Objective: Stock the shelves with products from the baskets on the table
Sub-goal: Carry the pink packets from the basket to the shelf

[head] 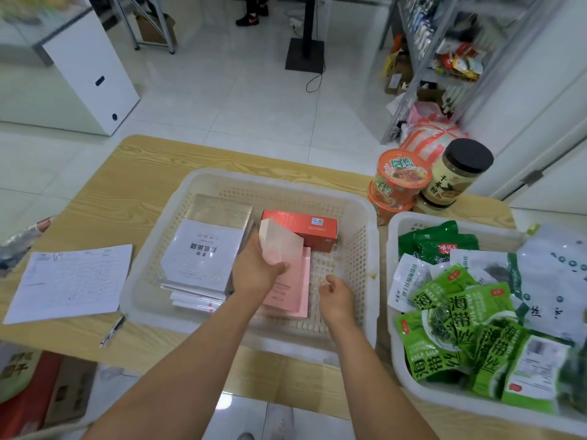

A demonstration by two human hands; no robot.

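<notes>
Your left hand (257, 271) pinches a pink packet (281, 246) by its lower edge, thumb on the face and fingers curled behind. The packet is lifted and tilted above the floor of the white basket (279, 182). It is thin, flat and rectangular, with a soft matte sheen, paler toward its top corner.

Directly under that hand, more flat pink packets (297, 293) lie stacked on the basket's perforated floor. Just beyond your fingertips sits a red carton (305, 227) with sharp cardboard edges. To the outer side of the left hand, a stack of white packets (203, 255) with glossy printed faces fills that half of the basket.

Your right hand (336, 295) hovers near the left, fingers loosely curled and holding nothing.

Outward from the right hand, a second basket (393, 242) holds crinkly green kelp packets (460, 331). Past it stand orange noodle cups (400, 179) and a black-lidded jar (457, 173).

Both baskets rest on a pale wood-grain table (127, 192). Off to the left of your left hand lie a paper form (73, 281) and a pen (112, 330). Glossy white floor tiles (238, 100) stretch ahead, and metal shelving (444, 58) stands far off to the right.
</notes>
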